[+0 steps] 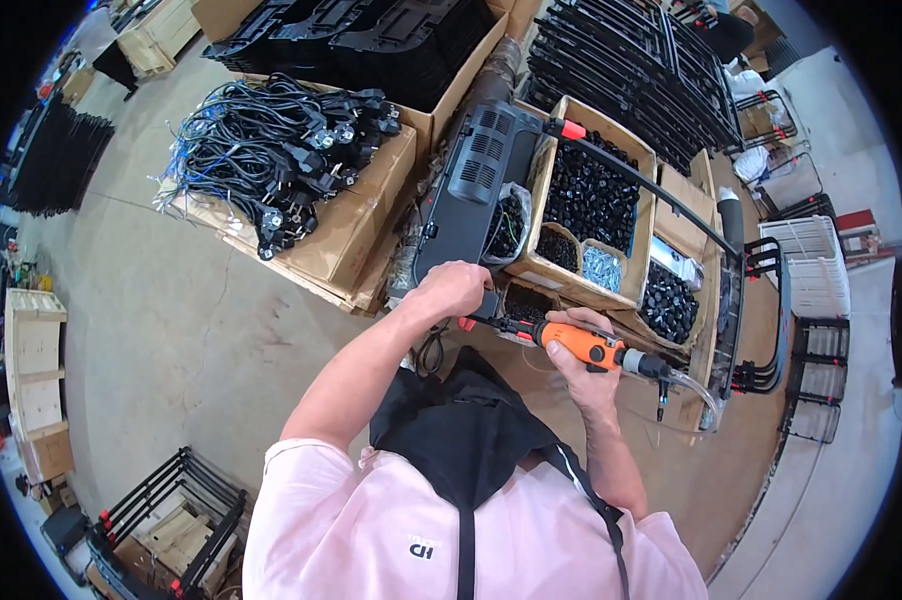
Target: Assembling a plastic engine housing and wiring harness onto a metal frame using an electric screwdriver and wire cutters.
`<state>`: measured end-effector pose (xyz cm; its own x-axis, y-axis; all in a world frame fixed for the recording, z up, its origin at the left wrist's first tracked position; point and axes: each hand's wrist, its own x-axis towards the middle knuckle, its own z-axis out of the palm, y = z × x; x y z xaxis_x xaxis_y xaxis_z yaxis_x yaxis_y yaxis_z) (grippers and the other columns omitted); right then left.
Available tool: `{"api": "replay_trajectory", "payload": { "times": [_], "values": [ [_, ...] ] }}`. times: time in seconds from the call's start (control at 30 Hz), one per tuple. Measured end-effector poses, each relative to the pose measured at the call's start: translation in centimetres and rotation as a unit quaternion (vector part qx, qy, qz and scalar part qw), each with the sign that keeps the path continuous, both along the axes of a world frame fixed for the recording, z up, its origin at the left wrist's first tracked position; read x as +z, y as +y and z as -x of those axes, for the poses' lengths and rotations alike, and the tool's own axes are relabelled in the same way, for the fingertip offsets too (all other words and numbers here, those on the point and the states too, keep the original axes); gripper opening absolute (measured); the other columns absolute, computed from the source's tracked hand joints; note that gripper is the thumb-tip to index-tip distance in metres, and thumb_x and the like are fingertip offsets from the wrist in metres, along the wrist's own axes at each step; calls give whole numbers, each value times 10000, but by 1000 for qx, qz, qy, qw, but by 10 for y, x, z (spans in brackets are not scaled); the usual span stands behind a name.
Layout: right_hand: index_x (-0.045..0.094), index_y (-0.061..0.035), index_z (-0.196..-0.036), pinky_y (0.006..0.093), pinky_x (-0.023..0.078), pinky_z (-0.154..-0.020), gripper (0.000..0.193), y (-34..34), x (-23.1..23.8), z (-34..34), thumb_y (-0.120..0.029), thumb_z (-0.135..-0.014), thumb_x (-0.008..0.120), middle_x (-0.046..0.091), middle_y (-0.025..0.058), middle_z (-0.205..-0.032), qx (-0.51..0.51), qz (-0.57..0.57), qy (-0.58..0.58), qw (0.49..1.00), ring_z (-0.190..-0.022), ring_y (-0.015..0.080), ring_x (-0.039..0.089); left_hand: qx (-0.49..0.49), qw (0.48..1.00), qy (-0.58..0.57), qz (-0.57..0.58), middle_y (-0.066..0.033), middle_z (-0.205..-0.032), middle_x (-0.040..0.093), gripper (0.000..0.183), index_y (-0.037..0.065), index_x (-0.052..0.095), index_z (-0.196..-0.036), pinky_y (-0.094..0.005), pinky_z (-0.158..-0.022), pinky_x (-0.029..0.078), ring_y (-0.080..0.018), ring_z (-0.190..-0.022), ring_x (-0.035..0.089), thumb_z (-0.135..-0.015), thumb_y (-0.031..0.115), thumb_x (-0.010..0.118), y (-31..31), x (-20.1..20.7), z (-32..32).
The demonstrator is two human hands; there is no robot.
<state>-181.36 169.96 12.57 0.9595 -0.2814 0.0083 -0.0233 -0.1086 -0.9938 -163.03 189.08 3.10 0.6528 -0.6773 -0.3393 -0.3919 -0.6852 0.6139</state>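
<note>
My right hand (584,385) is wrapped round an orange power screwdriver (574,345) with a clear hose (693,384) at its rear end. The tool lies almost level, and its nose points left at a small black part (485,304) with a bit of red beside it. My left hand (454,288) is closed on that black part, at the near end of a long black plastic housing (456,215) with vent slots. Whether the bit touches a screw is too small to tell. The left fingertips are partly hidden.
Beyond the housing, a wooden box (548,170) holds black knobs (593,190), silver screws (601,266) and dark screws. Black power cords (281,150) lie heaped on a carton at left. A cardboard box of black plastic panels (371,50) and black metal frames (621,70) stand behind.
</note>
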Motion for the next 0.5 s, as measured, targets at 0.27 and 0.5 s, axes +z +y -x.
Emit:
{"api": "replay_trajectory", "payload": {
  "times": [0.27, 0.5],
  "values": [
    [560, -13, -1352, 397, 542, -1068, 517, 5, -6, 5, -41, -899, 809, 713, 172, -1282, -1, 10, 2, 1000, -1176, 239, 690, -18, 999, -24, 12, -203, -1047, 776, 319, 105, 789, -1159, -511, -913, 573, -402, -1008, 738, -969, 156, 539, 3, 5, -3],
    [563, -16, -1344, 394, 545, -1062, 508, 0, -12, 9, -18, -896, 802, 715, 167, -1276, -10, 3, -6, 1000, -1178, 238, 692, -12, 1000, -24, 9, -199, -1060, 774, 327, 107, 783, -1165, -519, -919, 567, -408, -1017, 733, -1003, 173, 507, 1, -1, 1]
  ]
}}
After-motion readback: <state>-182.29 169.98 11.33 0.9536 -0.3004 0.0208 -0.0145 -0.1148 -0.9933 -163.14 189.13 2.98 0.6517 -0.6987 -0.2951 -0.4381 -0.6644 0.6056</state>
